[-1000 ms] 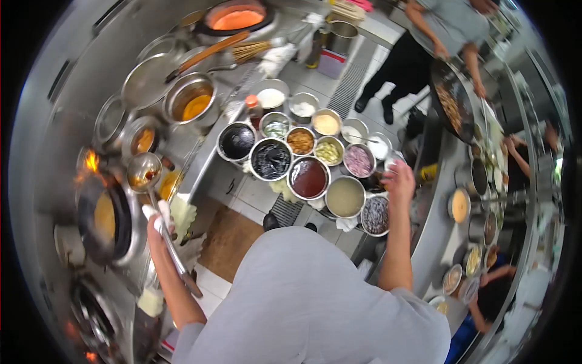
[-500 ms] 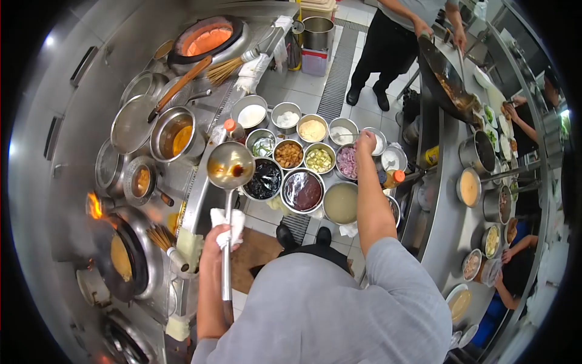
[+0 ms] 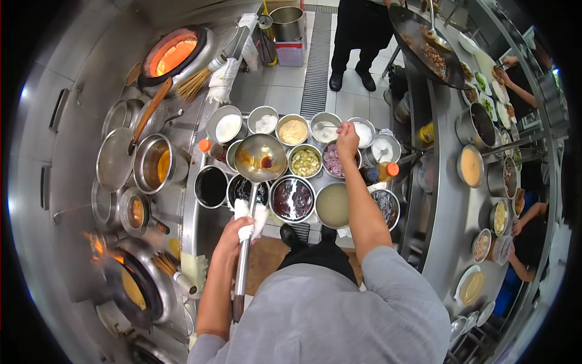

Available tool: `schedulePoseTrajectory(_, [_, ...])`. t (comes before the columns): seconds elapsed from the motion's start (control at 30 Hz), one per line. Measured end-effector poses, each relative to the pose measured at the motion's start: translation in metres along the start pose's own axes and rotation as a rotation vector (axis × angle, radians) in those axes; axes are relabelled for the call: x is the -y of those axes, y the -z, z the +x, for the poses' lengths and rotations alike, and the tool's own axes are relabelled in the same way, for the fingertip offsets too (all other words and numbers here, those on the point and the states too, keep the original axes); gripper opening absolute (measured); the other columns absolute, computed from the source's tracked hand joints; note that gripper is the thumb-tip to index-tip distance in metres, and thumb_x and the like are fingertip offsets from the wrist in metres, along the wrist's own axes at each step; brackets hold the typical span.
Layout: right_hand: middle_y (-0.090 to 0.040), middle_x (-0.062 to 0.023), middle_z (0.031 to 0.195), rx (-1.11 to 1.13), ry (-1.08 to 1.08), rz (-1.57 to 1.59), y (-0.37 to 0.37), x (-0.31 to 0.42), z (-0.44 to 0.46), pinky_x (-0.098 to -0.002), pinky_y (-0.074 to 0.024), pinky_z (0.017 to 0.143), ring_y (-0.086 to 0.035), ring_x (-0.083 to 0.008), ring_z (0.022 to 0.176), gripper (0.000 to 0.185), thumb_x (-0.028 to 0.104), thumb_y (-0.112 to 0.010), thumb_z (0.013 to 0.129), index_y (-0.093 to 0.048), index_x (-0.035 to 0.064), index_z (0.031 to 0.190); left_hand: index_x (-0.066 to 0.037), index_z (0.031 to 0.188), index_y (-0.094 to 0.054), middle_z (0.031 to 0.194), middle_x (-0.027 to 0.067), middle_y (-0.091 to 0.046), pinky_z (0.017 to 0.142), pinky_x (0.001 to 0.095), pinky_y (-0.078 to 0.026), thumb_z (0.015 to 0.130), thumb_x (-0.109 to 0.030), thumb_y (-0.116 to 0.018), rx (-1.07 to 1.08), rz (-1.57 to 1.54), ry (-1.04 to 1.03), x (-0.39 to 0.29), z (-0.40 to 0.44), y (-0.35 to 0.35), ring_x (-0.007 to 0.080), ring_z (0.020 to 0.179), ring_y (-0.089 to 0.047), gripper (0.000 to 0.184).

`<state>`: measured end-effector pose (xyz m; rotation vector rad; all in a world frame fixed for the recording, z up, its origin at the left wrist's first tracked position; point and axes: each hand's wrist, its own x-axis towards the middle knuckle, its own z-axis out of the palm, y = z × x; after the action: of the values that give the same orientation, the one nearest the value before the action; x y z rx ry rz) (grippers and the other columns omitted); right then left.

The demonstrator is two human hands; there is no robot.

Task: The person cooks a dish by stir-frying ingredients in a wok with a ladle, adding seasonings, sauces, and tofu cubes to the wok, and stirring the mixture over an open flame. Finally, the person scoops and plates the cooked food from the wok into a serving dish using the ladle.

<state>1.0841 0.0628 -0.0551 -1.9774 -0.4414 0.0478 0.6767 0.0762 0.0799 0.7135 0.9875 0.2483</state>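
Note:
My left hand [image 3: 229,238] is closed round the handle of a long metal ladle [image 3: 247,246], with a white cloth [image 3: 259,219] bunched at the grip. The ladle's bowl hangs over the containers and holds a little dark and reddish-brown sauce. My right hand [image 3: 347,143] pinches the handle of a small spoon [image 3: 328,126], whose tip is at a container of white powder [image 3: 323,134]. Just below this hand are chopped purple onions [image 3: 333,159]. Nearby stand containers of diced green pieces [image 3: 305,162], dark red sauce [image 3: 292,199] and cloudy liquid [image 3: 334,206].
On my left, flames rise beside a wok [image 3: 130,290], and another burner [image 3: 174,56] glows. A strainer [image 3: 115,159] and a pot of oil [image 3: 159,165] lie between them. Across the right counter [image 3: 438,242], a person tips a wok [image 3: 424,48]; other people's hands work beyond.
The ladle has moved right, over the containers, uncovering a tin of black liquid on the left. My right hand still holds the spoon at the white powder. The view has shifted; the other person's wok is lower.

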Motion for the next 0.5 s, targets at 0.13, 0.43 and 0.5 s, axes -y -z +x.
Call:
schedulePoseTrajectory(0.13, [-0.068, -0.0103, 0.072, -0.039, -0.023, -0.023, 0.005, 0.005, 0.001, -0.0413, -0.0492, 0.067, -0.066, -0.0301, 0.069, 0.024, 0.023, -0.047, 0.097, -0.064, 0.0070, 0.096, 0.003, 0.100, -0.056, 0.075, 0.0130, -0.061, 0.044, 0.0308, -0.047, 0.078, -0.022, -0.061, -0.008, 0.049, 0.006, -0.002, 0.013, -0.001, 0.0209, 0.056, -0.059, 0.033])
schedulePoseTrajectory(0.43, [-0.067, -0.0100, 0.073, 0.048, 0.007, 0.025, 0.003, -0.005, -0.008, -0.0427, -0.0483, 0.066, -0.065, -0.0317, 0.070, 0.023, 0.024, -0.046, 0.098, -0.063, 0.0079, 0.096, 0.000, 0.095, -0.055, 0.068, 0.0087, -0.058, 0.042, 0.0310, -0.046, 0.079, -0.021, -0.062, -0.026, 0.061, 0.030, -0.011, 0.030, -0.012, 0.0185, 0.051, -0.056, 0.027])
schedulePoseTrajectory(0.5, [-0.067, -0.0095, 0.071, 0.025, 0.030, 0.017, 0.003, -0.010, -0.011, -0.0418, -0.0482, 0.063, -0.065, -0.0294, 0.066, 0.023, 0.023, -0.046, 0.098, -0.063, 0.0076, 0.097, 0.000, 0.095, -0.055, 0.067, 0.0082, -0.057, 0.042, 0.0310, -0.046, 0.079, -0.021, -0.062, -0.040, 0.064, 0.033, -0.013, 0.034, -0.014, 0.0182, 0.050, -0.055, 0.027])
